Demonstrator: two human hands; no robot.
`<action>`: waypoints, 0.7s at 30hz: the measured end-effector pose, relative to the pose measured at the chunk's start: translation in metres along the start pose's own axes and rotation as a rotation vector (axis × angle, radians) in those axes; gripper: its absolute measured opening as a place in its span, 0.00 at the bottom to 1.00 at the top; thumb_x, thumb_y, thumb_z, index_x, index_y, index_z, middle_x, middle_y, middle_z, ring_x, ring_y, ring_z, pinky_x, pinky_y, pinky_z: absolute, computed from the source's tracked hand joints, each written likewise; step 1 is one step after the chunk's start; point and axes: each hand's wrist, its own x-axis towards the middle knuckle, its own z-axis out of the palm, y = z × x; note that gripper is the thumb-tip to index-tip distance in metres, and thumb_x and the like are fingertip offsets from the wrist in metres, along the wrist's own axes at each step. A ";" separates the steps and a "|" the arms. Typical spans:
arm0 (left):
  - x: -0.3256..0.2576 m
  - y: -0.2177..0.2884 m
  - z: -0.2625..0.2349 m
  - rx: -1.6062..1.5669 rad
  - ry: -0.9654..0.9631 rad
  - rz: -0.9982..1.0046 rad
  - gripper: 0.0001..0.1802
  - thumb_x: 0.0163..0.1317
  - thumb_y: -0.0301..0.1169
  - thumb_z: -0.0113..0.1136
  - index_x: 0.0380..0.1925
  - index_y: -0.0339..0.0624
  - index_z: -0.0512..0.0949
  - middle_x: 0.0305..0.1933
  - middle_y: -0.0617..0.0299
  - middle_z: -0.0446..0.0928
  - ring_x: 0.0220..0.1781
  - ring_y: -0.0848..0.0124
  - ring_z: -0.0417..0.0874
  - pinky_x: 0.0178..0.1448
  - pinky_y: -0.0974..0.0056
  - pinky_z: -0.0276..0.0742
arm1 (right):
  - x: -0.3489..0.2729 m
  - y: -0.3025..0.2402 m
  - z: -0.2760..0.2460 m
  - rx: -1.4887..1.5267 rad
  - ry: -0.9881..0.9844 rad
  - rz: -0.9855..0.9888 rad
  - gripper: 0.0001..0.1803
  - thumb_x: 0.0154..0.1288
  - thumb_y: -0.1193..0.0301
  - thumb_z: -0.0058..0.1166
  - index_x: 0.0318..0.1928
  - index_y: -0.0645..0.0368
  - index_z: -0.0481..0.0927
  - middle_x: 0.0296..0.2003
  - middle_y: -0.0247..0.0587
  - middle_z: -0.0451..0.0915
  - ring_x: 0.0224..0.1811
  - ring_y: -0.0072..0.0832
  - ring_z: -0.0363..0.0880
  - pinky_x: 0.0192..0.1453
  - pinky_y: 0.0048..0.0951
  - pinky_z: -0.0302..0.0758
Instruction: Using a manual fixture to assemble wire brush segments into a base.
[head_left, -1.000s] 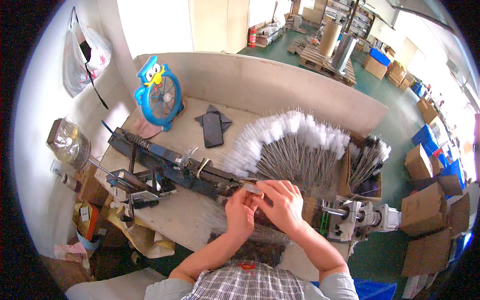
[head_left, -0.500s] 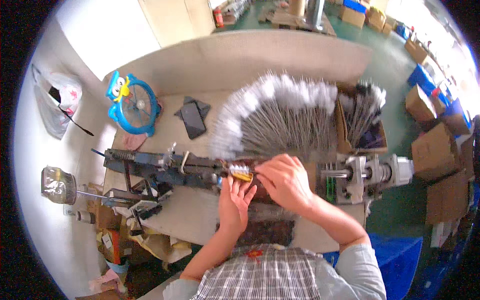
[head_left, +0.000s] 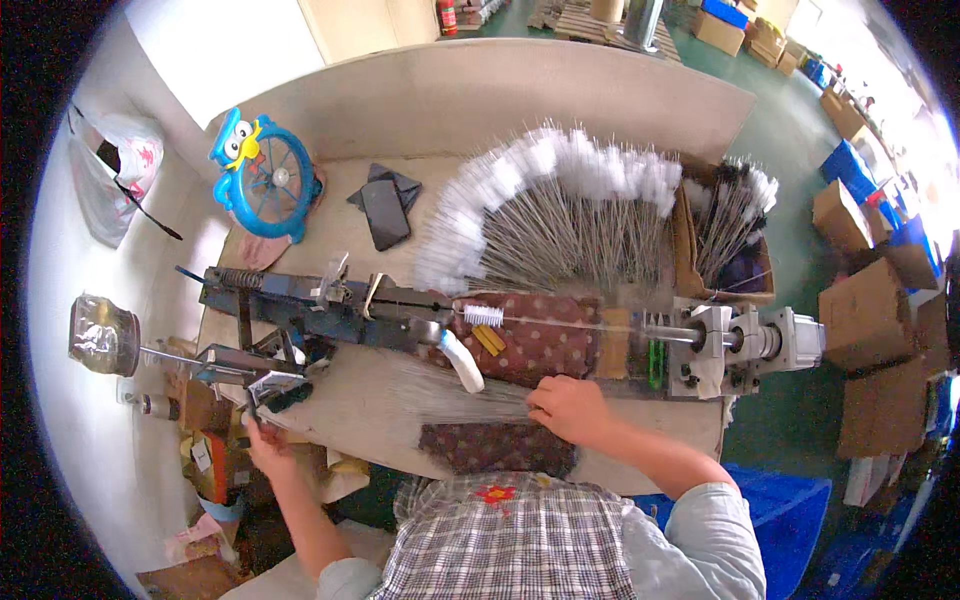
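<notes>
My left hand is closed round a dark lever below the machine's left part. At the front of the bench, my right hand has its fingers bent together at the ends of a spread of thin metal wires. A small white-bristled brush sits at the end of the machine's dark bar, its wire running right toward the metal chuck. Just below the brush, a yellow block lies on a brown dotted cloth. Beside it a white curved handle sticks out.
Many finished-looking white brushes fan out behind the machine, next to a cardboard box of more brushes. A phone and a blue toy-faced fan stand at the back left. A motor sits at the bench's right end.
My left hand has left the brush and moved down-left to the lever. My right hand has dropped from the brush's wire to the loose wires in front.
</notes>
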 end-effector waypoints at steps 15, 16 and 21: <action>-0.093 -0.101 0.093 -0.111 -0.272 -0.317 0.13 0.62 0.37 0.54 0.41 0.41 0.73 0.42 0.59 0.76 0.49 0.67 0.76 0.50 0.65 0.75 | -0.008 0.011 -0.033 0.014 -0.262 0.296 0.11 0.58 0.60 0.50 0.36 0.51 0.78 0.31 0.38 0.79 0.36 0.38 0.79 0.35 0.45 0.74; -0.127 -0.098 0.135 -0.119 -0.367 -0.417 0.12 0.61 0.36 0.55 0.40 0.42 0.74 0.43 0.59 0.75 0.51 0.65 0.75 0.51 0.65 0.74 | -0.012 0.013 -0.031 -0.003 -0.239 0.272 0.10 0.59 0.61 0.49 0.37 0.51 0.77 0.31 0.39 0.79 0.37 0.39 0.79 0.35 0.45 0.75; -0.220 -0.112 0.245 0.554 -0.769 -0.133 0.14 0.58 0.31 0.57 0.43 0.45 0.69 0.42 0.61 0.73 0.43 0.68 0.76 0.44 0.61 0.75 | -0.033 0.015 -0.039 -0.075 -0.184 0.195 0.09 0.60 0.65 0.47 0.39 0.53 0.75 0.33 0.43 0.78 0.36 0.43 0.79 0.35 0.45 0.75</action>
